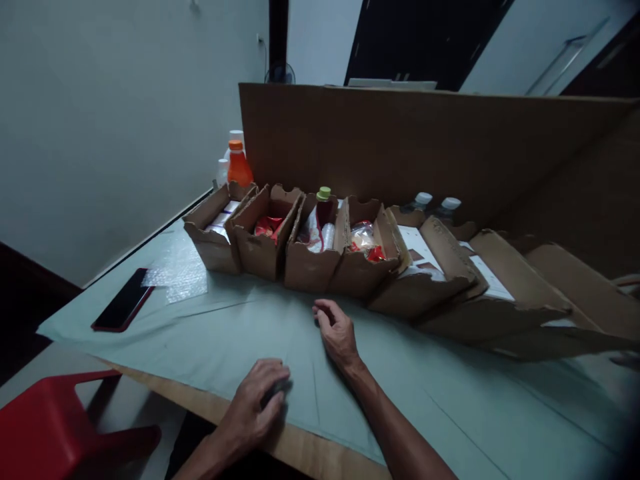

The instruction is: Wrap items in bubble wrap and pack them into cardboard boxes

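Observation:
My left hand [255, 401] hovers or rests near the table's front edge, with its fingers loosely bent and the thumb apart. A dark patch, seemingly shadow, lies between thumb and fingers, and I see nothing held. Farther in, my right hand [338, 335] rests on the pale green cloth [225, 347], its fingers relaxed, slightly curled and empty. Just beyond it stands a row of open cardboard bins. The nearest are a bin [311, 268] holding a green-capped bottle [324, 195] and a bin [361, 275] with red and clear packets [364, 235].
On the left lie a phone [121, 300] and bubble wrap [183, 267]. An orange bottle [240, 167] stands behind the leftmost bin [215, 250]. A tall cardboard panel [400, 140] backs the row. Below the table's left corner is a red stool [50, 427].

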Tool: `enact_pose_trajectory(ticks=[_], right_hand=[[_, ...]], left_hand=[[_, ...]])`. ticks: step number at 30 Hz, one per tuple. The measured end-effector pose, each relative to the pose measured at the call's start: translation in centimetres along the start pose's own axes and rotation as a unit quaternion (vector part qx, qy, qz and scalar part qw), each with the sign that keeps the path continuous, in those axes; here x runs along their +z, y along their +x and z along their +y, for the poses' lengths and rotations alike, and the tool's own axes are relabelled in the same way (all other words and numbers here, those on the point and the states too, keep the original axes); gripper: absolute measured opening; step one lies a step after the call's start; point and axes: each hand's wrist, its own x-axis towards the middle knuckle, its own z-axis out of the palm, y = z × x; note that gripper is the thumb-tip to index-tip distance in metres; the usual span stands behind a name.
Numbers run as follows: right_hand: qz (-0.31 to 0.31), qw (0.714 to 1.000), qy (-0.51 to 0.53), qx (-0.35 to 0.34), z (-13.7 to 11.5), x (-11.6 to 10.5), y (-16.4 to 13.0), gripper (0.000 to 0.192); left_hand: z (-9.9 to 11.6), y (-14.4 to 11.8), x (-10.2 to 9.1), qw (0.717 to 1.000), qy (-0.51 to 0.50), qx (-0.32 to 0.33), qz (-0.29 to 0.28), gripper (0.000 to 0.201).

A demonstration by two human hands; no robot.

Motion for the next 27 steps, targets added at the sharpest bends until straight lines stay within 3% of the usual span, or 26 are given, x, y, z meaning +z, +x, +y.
enact_pose_trajectory(ticks=[4,6,8,12,15,19,23,25,27], right_hand=[[-0.067,0.992,-0.052,-0.096,-6.4,2.5,2.8,0.045],[-0.086,0.98,-0.116,-0.137,-9.6,4.3,5.5,0.061],[-0.091,0.968,-0.191,-0.132,-11.9,6.2,8.4,0.066],[-0.082,0.954,-0.271,-0.094,-13.6,8.8,11.6,0.037],[-0.088,0.954,-0.265,-0.105,-14.0,9.0,10.1,0.031],[-0.14,0.954,-0.228,-0.136,-14.9,5.7,3.5,0.027],[-0.198,0.963,-0.153,-0.099,-15.2,-1.4,-3.0,0.029],[-0.173,0.973,-0.141,-0.052,-14.7,-5.6,-4.9,0.025],[-0.089,0.988,-0.128,-0.013,-13.6,-9.5,-6.0,0.021]], left_hand=[[0.4,-1.9,-2.6,0.996,-0.036,-0.058,0.059,0.026],[0.4,-1.9,-2.9,0.992,-0.055,-0.065,0.091,0.024],[0.1,-1.9,-2.7,0.99,-0.057,-0.047,0.119,0.022],[-0.7,-2.5,-1.7,0.98,-0.061,-0.012,0.187,0.024],[-0.9,-2.9,-1.4,0.962,-0.101,-0.024,0.251,0.037],[-0.5,-2.7,-2.3,0.935,-0.176,-0.075,0.3,0.065],[-0.5,-1.6,-4.6,0.915,-0.157,-0.052,0.369,0.075],[-0.7,-1.2,-5.5,0.918,-0.147,-0.033,0.367,0.077],[-0.8,-0.9,-5.8,0.933,-0.15,-0.048,0.325,0.081]])
